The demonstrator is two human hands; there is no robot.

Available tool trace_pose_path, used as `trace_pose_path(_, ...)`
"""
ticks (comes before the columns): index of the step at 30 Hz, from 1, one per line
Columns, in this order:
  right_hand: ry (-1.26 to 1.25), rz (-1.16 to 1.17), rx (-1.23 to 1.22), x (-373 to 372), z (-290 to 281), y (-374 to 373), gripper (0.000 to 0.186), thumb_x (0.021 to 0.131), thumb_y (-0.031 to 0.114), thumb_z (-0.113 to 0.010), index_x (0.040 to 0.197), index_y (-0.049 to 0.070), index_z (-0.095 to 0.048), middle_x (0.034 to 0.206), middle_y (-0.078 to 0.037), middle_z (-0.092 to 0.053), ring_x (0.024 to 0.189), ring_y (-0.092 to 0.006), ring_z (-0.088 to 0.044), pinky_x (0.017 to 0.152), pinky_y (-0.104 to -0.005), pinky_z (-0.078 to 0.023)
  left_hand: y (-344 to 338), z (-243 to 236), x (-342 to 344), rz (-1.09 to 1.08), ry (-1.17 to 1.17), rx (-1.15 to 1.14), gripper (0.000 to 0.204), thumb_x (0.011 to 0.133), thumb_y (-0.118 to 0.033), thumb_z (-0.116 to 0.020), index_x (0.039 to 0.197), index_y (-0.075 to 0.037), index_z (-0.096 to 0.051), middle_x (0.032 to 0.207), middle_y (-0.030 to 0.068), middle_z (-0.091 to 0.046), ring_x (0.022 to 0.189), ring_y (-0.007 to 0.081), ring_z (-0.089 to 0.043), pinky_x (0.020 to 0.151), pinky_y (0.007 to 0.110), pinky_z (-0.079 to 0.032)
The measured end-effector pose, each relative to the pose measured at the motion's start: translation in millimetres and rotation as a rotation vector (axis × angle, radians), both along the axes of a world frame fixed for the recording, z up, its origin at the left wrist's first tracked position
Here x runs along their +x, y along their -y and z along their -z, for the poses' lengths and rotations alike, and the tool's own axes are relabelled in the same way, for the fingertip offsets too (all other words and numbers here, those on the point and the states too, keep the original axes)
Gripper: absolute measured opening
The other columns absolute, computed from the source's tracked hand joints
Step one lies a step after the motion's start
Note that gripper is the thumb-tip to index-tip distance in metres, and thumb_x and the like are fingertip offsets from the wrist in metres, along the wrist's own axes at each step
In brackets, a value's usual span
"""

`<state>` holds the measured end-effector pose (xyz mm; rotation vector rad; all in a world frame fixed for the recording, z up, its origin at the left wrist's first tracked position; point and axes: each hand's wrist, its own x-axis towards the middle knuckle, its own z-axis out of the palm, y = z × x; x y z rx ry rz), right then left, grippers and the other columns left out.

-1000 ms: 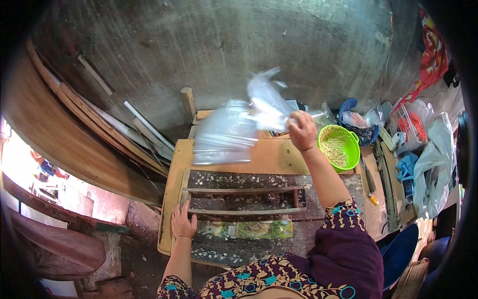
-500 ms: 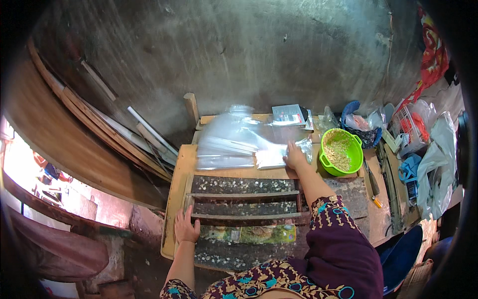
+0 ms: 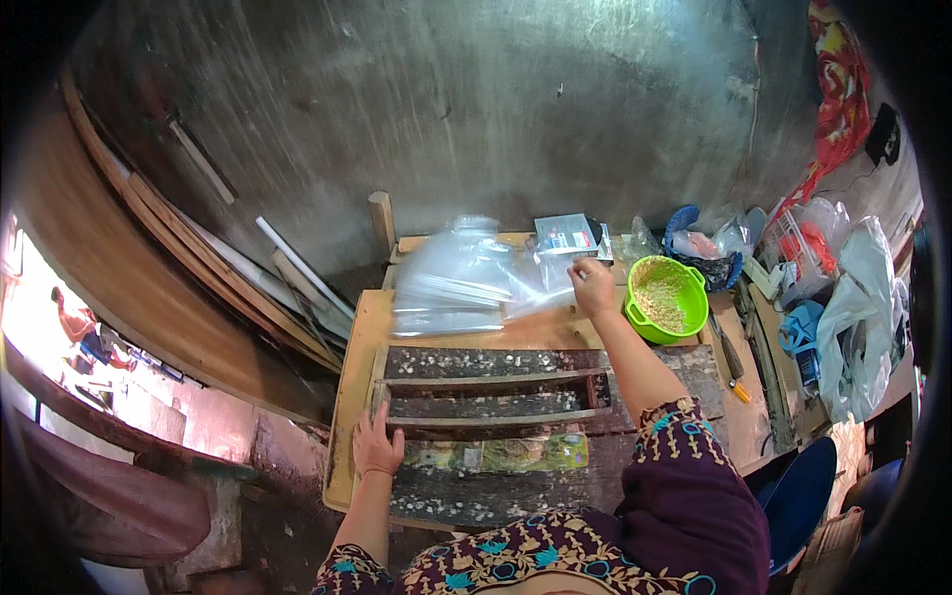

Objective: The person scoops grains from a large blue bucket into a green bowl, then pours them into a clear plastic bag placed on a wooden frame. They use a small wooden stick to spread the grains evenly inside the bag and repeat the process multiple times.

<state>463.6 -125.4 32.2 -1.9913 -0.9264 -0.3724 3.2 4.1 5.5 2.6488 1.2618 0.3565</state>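
The plastic (image 3: 538, 299) looks blurred — beside the right hand (image 3: 593, 287).

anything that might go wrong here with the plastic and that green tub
The right hand, fingers curled at the edge of the clear plastic, is just left of the green tub; a careless swing might tip it and spill the pale bits inside. The plastic looks thin and loosely layered, so pulling at one part could drag the rest askew.

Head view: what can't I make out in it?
Head view, all four:
Plastic sheets: clear layers overlap, so uncountable.
Right hand: its back hides any grip on them.
Green bowl: crumbs hide its bottom.
Far-left items: too small, lost in glare.
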Motion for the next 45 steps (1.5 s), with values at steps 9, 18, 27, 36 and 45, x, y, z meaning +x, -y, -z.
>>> trace_pose_path(9, 0.052, -0.250, 0.407, -73, -199, 22, 0.008, 0.076, 0.006, -0.067, 0.080, 0.001, -0.062, 0.097, -0.012, -0.064, 0.086, -0.0248, -0.062, 0.074, -0.0297, -0.049, 5, -11, -5, 0.056, 0.079, 0.024, 0.067, 0.077, -0.033, -0.060, 0.136, -0.019, -0.032, 0.135, 0.0163, -0.030, 0.126, 0.0360, -0.030, 0.102, 0.050, -0.025)
trace_pose_path(18, -0.526, -0.469, 0.348, -151, -296, 80, 0.010, 0.086, 0.016, -0.060, 0.088, 0.007, -0.061, 0.103, -0.009, -0.064, 0.092, -0.0151, -0.060, 0.078, -0.0302, -0.046, -7, -99, 96, 0.499, 0.822, 0.076, 0.095, 0.065, -0.033, -0.072, 0.137, 0.002, -0.021, 0.138, 0.0253, -0.026, 0.128, 0.0402, -0.026, 0.105, 0.048, -0.021)
trace_pose_path(27, -0.765, -0.279, 0.724, -153, -268, 150, 0.015, 0.085, 0.013, -0.059, 0.098, 0.007, -0.054, 0.105, -0.010, -0.062, 0.085, -0.0196, -0.062, 0.071, -0.0358, -0.050, -4, -127, 196, 0.753, 0.663, -1.163, 0.038, 0.081, -0.014, -0.066, 0.114, -0.001, -0.051, 0.092, 0.0072, -0.061, 0.089, 0.0168, -0.060, 0.078, 0.029, -0.046)
trace_pose_path(36, 0.098, -0.037, -0.298, -173, -192, 178, 0.075, 0.065, 0.013, -0.077, 0.129, 0.008, -0.039, 0.105, -0.017, -0.060, 0.108, -0.0295, -0.053, 0.098, -0.0356, -0.033, 42, -205, 158, 1.071, 0.393, -0.055, 0.009, 0.082, -0.015, -0.058, 0.087, -0.009, -0.063, 0.085, 0.0096, -0.065, 0.075, 0.0309, -0.061, 0.066, 0.037, -0.049)
trace_pose_path(45, -0.101, -0.195, -0.380, -141, -106, 152, 0.015, 0.071, 0.005, -0.066, 0.086, 0.005, -0.065, 0.080, -0.011, -0.065, 0.070, -0.0249, -0.063, 0.062, -0.0331, -0.049, 15, -238, 125, 0.961, 0.297, 0.638, 0.010, 0.072, -0.009, -0.056, 0.081, -0.014, -0.058, 0.077, 0.0034, -0.058, 0.072, 0.0227, -0.060, 0.064, 0.034, -0.047)
